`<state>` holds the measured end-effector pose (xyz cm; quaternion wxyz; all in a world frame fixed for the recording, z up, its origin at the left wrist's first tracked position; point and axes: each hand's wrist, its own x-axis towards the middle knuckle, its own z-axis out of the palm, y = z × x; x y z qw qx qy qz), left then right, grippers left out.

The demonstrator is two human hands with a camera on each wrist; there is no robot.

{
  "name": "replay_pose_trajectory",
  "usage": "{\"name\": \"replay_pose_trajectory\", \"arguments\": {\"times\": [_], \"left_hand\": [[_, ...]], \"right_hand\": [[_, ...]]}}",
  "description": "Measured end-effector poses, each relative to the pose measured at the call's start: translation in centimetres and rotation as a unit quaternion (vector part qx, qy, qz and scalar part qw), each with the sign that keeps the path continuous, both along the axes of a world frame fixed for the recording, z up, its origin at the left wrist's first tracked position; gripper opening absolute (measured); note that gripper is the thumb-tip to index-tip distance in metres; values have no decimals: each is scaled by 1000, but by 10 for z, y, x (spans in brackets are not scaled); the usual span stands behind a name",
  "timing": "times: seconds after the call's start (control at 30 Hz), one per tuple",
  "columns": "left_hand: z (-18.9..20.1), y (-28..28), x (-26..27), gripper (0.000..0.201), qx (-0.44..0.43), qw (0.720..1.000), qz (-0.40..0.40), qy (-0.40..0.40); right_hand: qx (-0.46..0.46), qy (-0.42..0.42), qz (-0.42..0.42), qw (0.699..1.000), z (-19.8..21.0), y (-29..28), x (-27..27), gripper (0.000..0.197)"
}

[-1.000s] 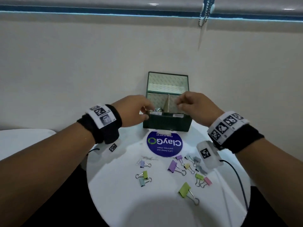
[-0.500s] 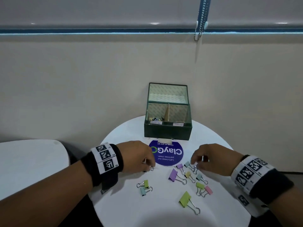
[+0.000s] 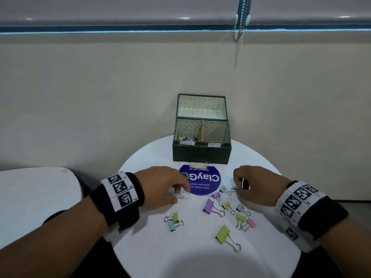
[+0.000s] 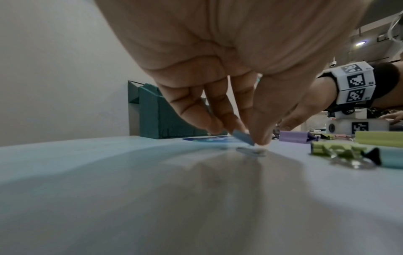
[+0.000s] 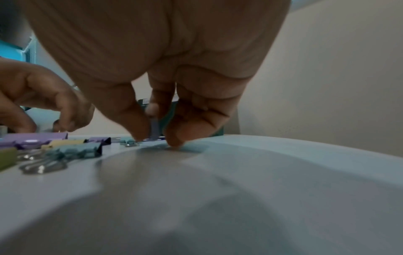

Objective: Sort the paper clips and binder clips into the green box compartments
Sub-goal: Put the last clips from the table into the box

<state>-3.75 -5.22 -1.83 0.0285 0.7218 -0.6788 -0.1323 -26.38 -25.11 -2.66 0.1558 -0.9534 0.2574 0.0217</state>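
The green box (image 3: 201, 156) stands open at the table's far side, with several clips in its left compartment (image 3: 186, 138); the right compartment looks bare. My left hand (image 3: 179, 192) is down on the table left of the blue sticker, and its fingertips pinch a small blue binder clip (image 4: 243, 137). To the right of the sticker, my right hand (image 3: 239, 187) pinches a small grey-blue binder clip (image 5: 154, 128) between thumb and fingers. Several pastel binder clips lie between the hands, among them a purple one (image 3: 208, 205) and a large green one (image 3: 222, 233).
The round white table (image 3: 200, 257) stands against a beige wall. A round blue ClayGo sticker (image 3: 200, 182) lies in front of the box. A second white surface (image 3: 30, 197) is at the left. A blind chain (image 3: 239, 19) hangs above.
Both hands have come back from the box down to the table. Each now pinches a small binder clip near the sticker.
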Motion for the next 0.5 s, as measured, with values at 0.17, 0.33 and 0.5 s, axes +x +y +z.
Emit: {"name": "replay_pose_trajectory", "arguments": {"times": [0.17, 0.33, 0.5], "left_hand": [[0, 2, 0, 34, -32, 998, 33, 53], [4, 4, -2, 29, -30, 997, 38, 59], [2, 15, -9, 17, 1, 996, -12, 89]], "right_hand": [[9, -32, -4, 999, 3, 3, 4, 19], [31, -1, 11, 999, -1, 5, 18, 20], [7, 49, 40, 998, -7, 5, 26, 26]]}}
